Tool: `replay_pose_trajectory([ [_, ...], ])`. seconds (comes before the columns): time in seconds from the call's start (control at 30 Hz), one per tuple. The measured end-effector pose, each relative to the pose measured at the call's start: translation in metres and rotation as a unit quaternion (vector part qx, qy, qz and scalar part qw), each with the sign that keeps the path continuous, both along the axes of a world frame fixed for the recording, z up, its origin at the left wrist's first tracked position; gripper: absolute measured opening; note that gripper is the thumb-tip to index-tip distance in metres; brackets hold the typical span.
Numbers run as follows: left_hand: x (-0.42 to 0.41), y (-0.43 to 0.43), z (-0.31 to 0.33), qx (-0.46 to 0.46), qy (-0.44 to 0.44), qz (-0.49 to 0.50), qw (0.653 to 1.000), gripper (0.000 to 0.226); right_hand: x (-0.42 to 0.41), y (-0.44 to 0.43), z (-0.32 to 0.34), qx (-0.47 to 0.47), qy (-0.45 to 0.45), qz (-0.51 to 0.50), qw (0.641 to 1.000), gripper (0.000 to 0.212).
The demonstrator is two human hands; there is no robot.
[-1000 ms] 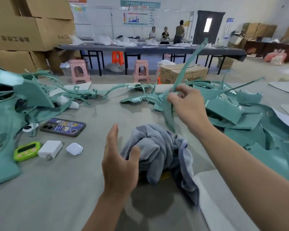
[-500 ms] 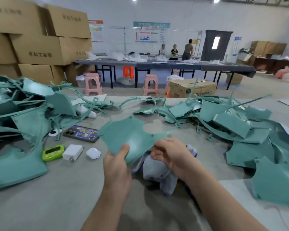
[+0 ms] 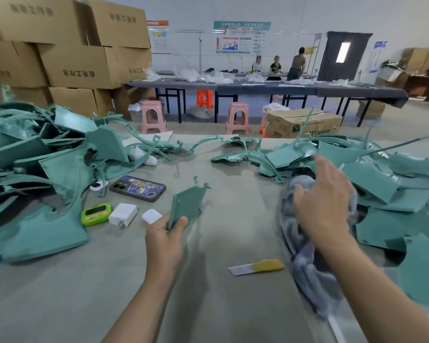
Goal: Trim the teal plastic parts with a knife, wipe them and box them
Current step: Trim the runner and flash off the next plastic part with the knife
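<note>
Holding one teal plastic part up off the table in the left hand, thumb and fingers pinching its lower corner, the flat piece tilting up and away toward 12 o'clock. Gripping a bunched grey cloth with the right hand over at 3 o'clock, fingers curling into the fabric, though everything there is blurring a bit, so how tight the grip is stays hard to say. Cloth trailing down along the forearm toward 5 o'clock.

Lying flat on the table between the two arms, at about 5 o'clock from the held part: the knife, yellow handle, pale blade pointing left, touching neither hand.

Sitting in a row just left of the left hand, around 9 o'clock: a white earbud case, a white charger, a green timer. A phone lying face down just behind those, at 11 o'clock.

Sprawling at 9 o'clock, a big pile of teal scraps; another heap spreading at 2 to 3 o'clock, right behind the cloth.
</note>
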State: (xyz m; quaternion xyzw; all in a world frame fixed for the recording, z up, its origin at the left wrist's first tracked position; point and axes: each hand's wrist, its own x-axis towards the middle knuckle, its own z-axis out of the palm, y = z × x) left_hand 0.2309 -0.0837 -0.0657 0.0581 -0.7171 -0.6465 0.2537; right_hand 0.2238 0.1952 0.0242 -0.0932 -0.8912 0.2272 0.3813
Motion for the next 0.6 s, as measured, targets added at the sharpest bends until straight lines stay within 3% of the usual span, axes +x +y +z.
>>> replay_pose_trajectory([
  [0.07,-0.002,0.003,-0.003,-0.043,-0.011,-0.009,0.999,0.02,0.022,-0.018,-0.008,0.104,0.002,0.118,0.987,0.034],
  [0.17,-0.006,0.001,-0.009,-0.117,-0.032,-0.008,0.993,0.049,0.054,-0.025,-0.033,0.171,-0.287,0.189,0.924,0.018],
  [0.23,-0.006,-0.001,-0.01,-0.171,-0.054,-0.016,0.984,0.061,0.064,-0.016,-0.049,0.16,-0.374,0.22,0.886,0.015],
  [0.37,-0.009,-0.002,-0.013,-0.259,-0.069,-0.069,0.961,0.064,0.066,-0.011,-0.054,0.141,-0.346,0.224,0.9,0.004],
  [0.47,-0.01,-0.001,-0.016,-0.32,-0.053,-0.088,0.942,0.066,0.062,-0.015,-0.055,0.166,-0.344,0.211,0.9,0.008],
  [0.6,-0.006,-0.003,-0.013,-0.327,-0.049,-0.078,0.94,0.063,0.062,-0.023,-0.059,0.237,-0.319,0.191,0.897,0.019],
])
